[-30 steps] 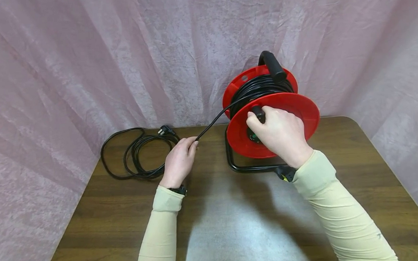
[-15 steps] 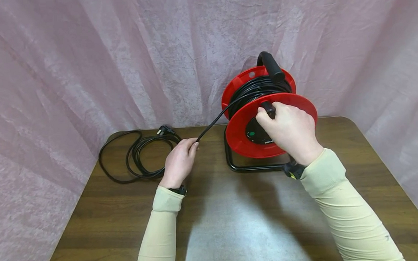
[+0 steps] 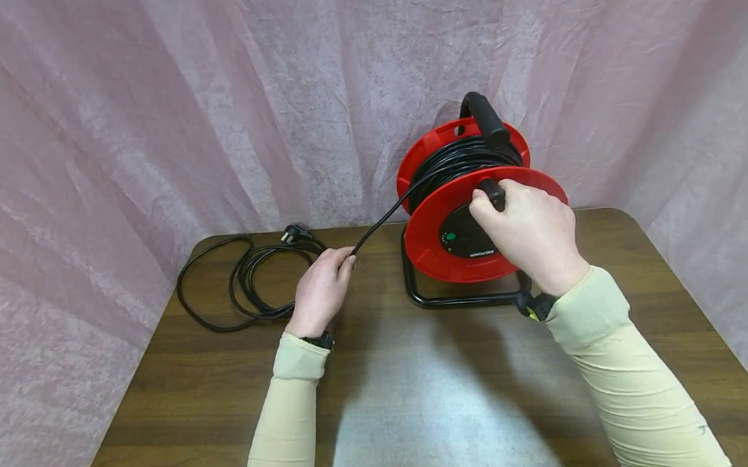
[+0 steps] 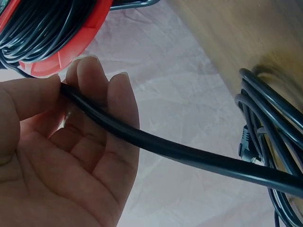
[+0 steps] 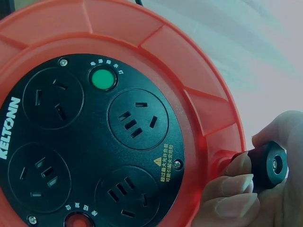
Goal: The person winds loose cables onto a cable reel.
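A red cable reel (image 3: 423,248) with black cable wound on its drum stands at the back right of the table. My right hand (image 3: 531,234) grips the black crank knob (image 3: 492,193) on the reel's front disc; in the right wrist view the fingers curl round that knob (image 5: 269,165). Left of the reel, my left hand (image 3: 322,287) pinches the black cable (image 3: 382,222), which runs taut up to the drum. The left wrist view shows the cable (image 4: 189,153) between thumb and fingertips, crossing the other fingers.
Loose cable coils (image 3: 248,277) lie on the wooden table (image 3: 186,416) at the left, beside a plug (image 3: 297,232). The reel rests on a black tube frame (image 3: 455,302) with a carrying handle (image 3: 488,119) on top. A pink curtain (image 3: 308,102) hangs close behind.
My right hand has moved right with the crank knob, and the reel's discs have turned. The loose coils at the left have shifted slightly. My left hand stays in place.
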`<control>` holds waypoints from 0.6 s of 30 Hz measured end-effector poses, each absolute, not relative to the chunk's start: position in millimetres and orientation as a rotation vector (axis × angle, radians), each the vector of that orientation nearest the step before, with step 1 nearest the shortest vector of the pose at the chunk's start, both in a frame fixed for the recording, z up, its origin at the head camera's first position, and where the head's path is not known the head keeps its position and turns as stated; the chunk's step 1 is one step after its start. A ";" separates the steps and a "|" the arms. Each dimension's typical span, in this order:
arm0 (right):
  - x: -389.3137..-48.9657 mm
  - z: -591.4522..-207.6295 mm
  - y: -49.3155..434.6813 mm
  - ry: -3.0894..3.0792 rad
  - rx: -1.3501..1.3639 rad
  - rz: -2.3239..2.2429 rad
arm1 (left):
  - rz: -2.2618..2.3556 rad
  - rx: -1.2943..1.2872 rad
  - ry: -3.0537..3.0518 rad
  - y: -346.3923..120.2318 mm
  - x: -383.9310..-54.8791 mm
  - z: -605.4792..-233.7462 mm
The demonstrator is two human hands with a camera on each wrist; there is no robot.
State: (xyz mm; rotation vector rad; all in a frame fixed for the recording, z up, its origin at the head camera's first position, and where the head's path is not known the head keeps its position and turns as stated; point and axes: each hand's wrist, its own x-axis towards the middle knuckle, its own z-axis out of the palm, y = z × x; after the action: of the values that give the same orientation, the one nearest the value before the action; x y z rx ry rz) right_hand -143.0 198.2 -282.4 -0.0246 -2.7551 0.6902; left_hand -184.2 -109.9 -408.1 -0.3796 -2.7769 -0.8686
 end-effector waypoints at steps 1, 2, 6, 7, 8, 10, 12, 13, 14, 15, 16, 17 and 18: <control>-143.0 -282.5 198.6 -2.755 -0.028 0.689 | -0.869 -0.381 -2.778 -110.0 -184.3 -408.1; -143.0 -282.6 199.1 -2.755 -0.033 0.688 | -0.868 -0.380 -2.779 -110.0 -184.2 -408.1; -142.3 -283.2 202.4 -2.746 -0.058 0.682 | -0.867 -0.381 -2.780 -109.1 -182.9 -407.5; -142.0 -283.3 203.4 -2.745 -0.067 0.680 | -0.867 -0.383 -2.781 -108.8 -182.7 -407.4; -141.6 -283.4 204.4 -2.744 -0.076 0.679 | -0.866 -0.383 -2.782 -108.6 -182.3 -407.1; -140.9 -283.6 206.2 -2.741 -0.091 0.682 | -0.870 -0.387 -2.782 -108.0 -181.9 -406.9; -140.3 -283.7 207.9 -2.739 -0.103 0.680 | -0.873 -0.387 -2.783 -107.3 -181.5 -406.8; -140.1 -283.7 208.7 -2.738 -0.109 0.677 | -0.876 -0.385 -2.784 -106.9 -181.2 -406.8; -139.9 -283.7 209.4 -2.737 -0.113 0.676 | -0.877 -0.386 -2.783 -106.6 -180.9 -406.8; -139.7 -283.8 210.1 -2.736 -0.115 0.675 | -0.877 -0.386 -2.783 -106.2 -180.6 -406.8; -139.4 -283.8 210.8 -2.736 -0.118 0.672 | -0.874 -0.387 -2.781 -105.8 -180.4 -406.7; -139.2 -283.7 211.3 -2.736 -0.118 0.672 | -0.876 -0.387 -2.779 -105.4 -180.1 -406.7; -138.9 -283.7 211.8 -2.738 -0.120 0.672 | -0.876 -0.388 -2.777 -105.1 -179.8 -406.8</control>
State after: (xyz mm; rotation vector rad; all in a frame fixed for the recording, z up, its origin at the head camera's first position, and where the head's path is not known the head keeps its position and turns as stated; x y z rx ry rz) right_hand -138.9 211.8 -283.7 -0.1200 -2.7376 0.6718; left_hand -179.8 -105.1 -406.8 -0.3878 -2.7775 -0.8762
